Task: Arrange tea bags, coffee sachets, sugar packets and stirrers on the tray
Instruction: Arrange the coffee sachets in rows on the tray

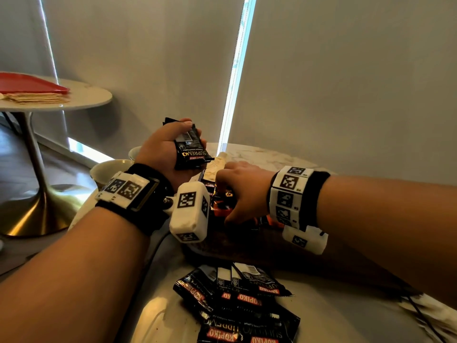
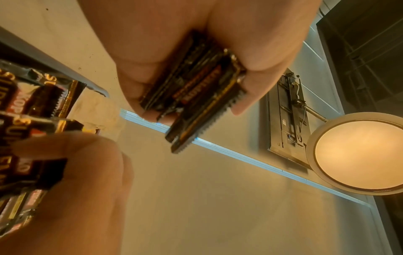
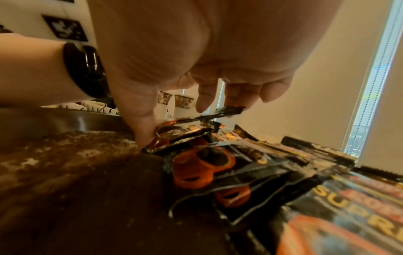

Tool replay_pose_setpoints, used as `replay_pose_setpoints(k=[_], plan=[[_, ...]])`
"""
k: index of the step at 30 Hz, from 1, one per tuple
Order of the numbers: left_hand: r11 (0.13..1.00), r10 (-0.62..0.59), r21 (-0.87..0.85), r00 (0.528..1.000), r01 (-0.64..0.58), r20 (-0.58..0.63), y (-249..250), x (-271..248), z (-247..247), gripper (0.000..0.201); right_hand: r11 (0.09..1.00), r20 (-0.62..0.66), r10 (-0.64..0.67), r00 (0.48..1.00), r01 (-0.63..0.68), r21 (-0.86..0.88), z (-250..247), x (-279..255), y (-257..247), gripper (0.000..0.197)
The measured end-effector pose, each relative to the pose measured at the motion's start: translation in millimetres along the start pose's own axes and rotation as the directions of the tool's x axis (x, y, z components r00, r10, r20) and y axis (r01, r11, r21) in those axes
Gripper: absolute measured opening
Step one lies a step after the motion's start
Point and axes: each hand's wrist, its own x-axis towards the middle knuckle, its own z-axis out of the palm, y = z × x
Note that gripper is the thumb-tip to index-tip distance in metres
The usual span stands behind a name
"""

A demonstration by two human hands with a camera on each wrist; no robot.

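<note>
A row of coffee sachets already lies on the dark tray, right hand pinching one down there. Left hand clutches a stack; more wait nearer on the table. Tea, sugar, stirrers apparently remain.

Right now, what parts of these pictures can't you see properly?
- Head view: the right hand covers the coffee packets on the brown tray, so their count is hidden.
- Left wrist view: the packets in the left hand show edge-on; count unclear.
- Head view: the loose pile is cut off below.
</note>
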Motion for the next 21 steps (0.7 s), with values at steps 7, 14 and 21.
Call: replay_pose_setpoints(k=[7,14,21], plan=[[1.0,-0.008,-0.004,1.0,0.008,0.021,2,0,-1,0.01,1.0,0.047,-0.013,0.999,0.014,-0.028,3,8,-10,0.066],[1.0,-0.01,-0.016,1.0,0.01,0.013,3,-2,0,0.008,1.0,0.032,0.022,0.999,-0.022,-0.011,5,17,-10,0.064],[1.0,-0.017,-0.014,1.0,0.017,0.009,2,0,-1,0.007,0.998,0.055,0.058,0.997,-0.06,0.036,7,13,-3,0.061]])
